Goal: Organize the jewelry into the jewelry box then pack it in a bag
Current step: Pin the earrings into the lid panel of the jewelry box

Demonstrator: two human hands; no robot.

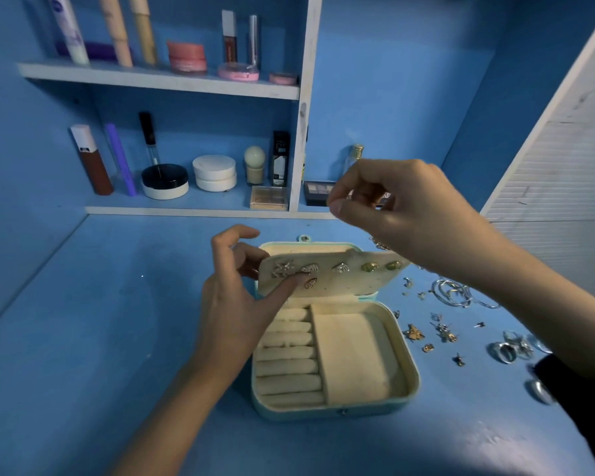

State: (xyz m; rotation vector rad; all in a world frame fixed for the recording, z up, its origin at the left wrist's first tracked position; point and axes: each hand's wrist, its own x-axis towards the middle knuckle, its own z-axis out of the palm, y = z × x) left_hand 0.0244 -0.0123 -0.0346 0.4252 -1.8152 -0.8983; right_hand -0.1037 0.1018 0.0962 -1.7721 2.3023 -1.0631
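A teal jewelry box with cream lining lies open on the blue desk. Its cream earring flap stands raised and carries several stud earrings. My left hand holds the flap's left edge, thumb on its front and fingers behind it. My right hand hovers above the box's back right corner, fingers curled, pinching a small piece that is mostly hidden. Loose earrings and silver rings lie scattered on the desk right of the box. No bag is in view.
Cosmetics fill two white shelves at the back: tubes, round compacts, jars and a palette. A blue desk spreads left of the box. A white slatted panel stands at the right.
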